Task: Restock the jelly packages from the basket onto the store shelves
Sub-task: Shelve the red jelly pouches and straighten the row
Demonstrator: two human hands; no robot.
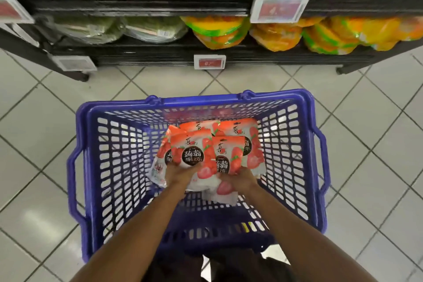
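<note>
Directly below the camera, a blue slatted plastic shopping basket [295,144] sits on a pale tiled floor [41,121], and both bare hands reach down into it. A loose pile of red-and-white glossy plastic jelly packages [240,142], printed with strawberries and a dark round label, lies in the basket's middle, leaning toward its far wall. The left hand [180,173] is closed around the lower edge of one front package [192,155]; the right hand [240,178] is closed around the lower edge of the package beside it [226,162]. Both packages stand tilted, long axis running from the hands toward the far rim, tops pointing at the shelving. The remaining packages lie just beyond and beneath the held ones, equally near either hand.

Black store shelves [160,55] stand just past the basket's far rim, straight ahead. The lower shelf carries green bagged goods [91,30] toward its left end and orange-and-yellow bagged goods [274,34] toward its right. Judging from this, the coming move is a lift up and forward over the far rim.
</note>
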